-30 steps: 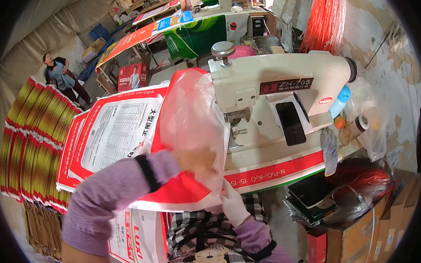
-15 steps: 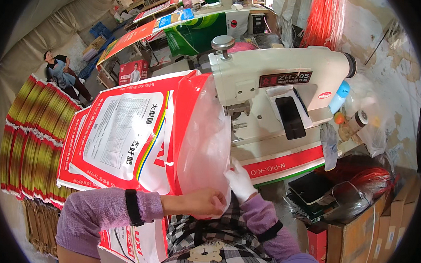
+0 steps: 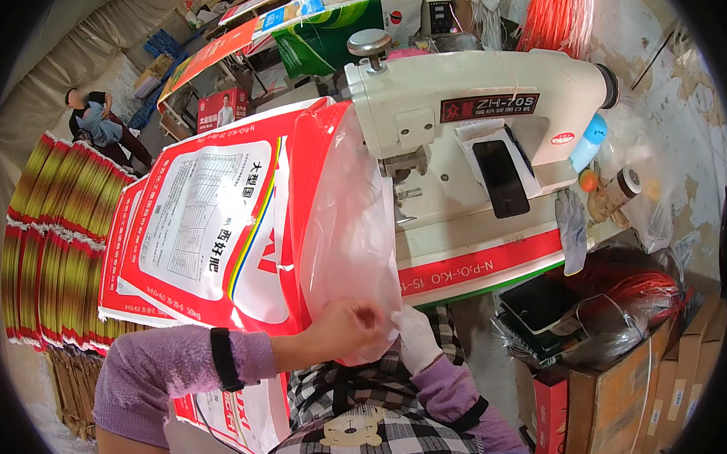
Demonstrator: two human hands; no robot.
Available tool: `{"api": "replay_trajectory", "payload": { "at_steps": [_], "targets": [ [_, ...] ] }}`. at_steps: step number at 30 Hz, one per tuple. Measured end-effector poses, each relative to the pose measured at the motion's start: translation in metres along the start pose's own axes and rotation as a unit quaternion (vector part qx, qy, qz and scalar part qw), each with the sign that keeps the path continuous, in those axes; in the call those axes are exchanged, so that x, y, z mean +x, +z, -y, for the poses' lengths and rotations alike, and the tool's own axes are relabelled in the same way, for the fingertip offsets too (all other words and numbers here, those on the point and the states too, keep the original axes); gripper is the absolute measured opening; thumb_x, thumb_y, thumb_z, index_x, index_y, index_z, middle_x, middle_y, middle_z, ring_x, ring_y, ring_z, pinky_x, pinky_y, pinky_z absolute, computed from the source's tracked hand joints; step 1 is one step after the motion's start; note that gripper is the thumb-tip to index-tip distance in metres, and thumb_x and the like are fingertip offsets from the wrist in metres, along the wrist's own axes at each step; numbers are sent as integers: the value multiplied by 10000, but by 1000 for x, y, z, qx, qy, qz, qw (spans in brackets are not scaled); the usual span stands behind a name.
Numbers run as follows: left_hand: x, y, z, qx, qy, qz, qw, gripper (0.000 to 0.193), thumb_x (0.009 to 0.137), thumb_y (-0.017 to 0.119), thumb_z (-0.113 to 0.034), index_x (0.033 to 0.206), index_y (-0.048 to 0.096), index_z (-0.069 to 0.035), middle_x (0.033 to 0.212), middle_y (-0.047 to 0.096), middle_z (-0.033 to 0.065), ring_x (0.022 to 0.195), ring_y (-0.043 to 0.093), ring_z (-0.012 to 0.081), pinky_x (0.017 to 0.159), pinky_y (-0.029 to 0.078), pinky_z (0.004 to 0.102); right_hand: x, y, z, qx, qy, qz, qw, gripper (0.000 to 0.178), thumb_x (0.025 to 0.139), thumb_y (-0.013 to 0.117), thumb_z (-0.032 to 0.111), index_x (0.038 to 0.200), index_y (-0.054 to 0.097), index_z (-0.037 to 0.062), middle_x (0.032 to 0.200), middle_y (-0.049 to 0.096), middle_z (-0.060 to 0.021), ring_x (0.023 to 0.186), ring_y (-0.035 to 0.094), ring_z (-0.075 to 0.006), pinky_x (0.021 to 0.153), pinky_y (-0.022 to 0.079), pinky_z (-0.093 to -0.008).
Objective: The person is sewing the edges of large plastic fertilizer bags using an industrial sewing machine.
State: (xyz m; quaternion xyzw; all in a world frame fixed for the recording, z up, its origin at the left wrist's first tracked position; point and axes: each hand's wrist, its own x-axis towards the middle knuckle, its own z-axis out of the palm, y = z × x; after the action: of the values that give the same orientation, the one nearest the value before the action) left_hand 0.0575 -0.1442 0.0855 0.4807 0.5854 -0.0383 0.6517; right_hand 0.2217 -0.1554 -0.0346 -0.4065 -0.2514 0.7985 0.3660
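A red and white woven sack (image 3: 218, 212) lies in front of me, with a clear plastic liner (image 3: 355, 243) coming out of its open end. Bare and slightly blurred, my left hand (image 3: 349, 330) is closed on the liner's near corner. My right hand (image 3: 417, 338), in a white glove, pinches the liner's edge just beside it. A cream sewing machine (image 3: 413, 107) stands beyond, and the liner's far edge lies alongside its needle area. The fingertips of my left hand are smeared by motion.
A black phone (image 3: 500, 178) rests on the machine's bed, and a grey glove (image 3: 572, 232) hangs at the table's right end. Stacked folded sacks (image 3: 54, 246) stand at left. Cardboard boxes (image 3: 615, 408) sit at lower right. A person (image 3: 104, 130) is in the left background.
My right hand has moved slightly down along the liner's edge. My left hand has shifted a little up and left. The whole view has tilted slightly.
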Motion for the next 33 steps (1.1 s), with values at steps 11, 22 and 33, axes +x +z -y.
{"api": "replay_trajectory", "payload": {
  "at_steps": [11,22,33],
  "targets": [
    [-27,-1,-14,265,253,-145,919,159,775,687,-71,922,632,-49,898,641,80,765,622,249,661,514,358,-29,20,15,125,99,21,987,391,881,443,29,1255,546,-18,1125,624,-90,1020,615,-183,878,503,-316],
    [-39,49,3,522,304,-122,787,180,850,572,-196,861,560,-17,652,602,99,571,624,262,498,463,377,-54,-33,6,-461,-52,255,848,414,938,367,71,1341,462,84,1170,607,-232,1050,619,-347,903,494,-348],
    [-24,55,-27,590,393,20,705,246,850,593,-243,905,569,-4,600,613,76,568,655,266,499,497,369,72,46,68,-692,-116,-179,690,822,823,534,180,1511,110,31,745,669,-210,699,665,-392,655,533,-483]
  ]
}}
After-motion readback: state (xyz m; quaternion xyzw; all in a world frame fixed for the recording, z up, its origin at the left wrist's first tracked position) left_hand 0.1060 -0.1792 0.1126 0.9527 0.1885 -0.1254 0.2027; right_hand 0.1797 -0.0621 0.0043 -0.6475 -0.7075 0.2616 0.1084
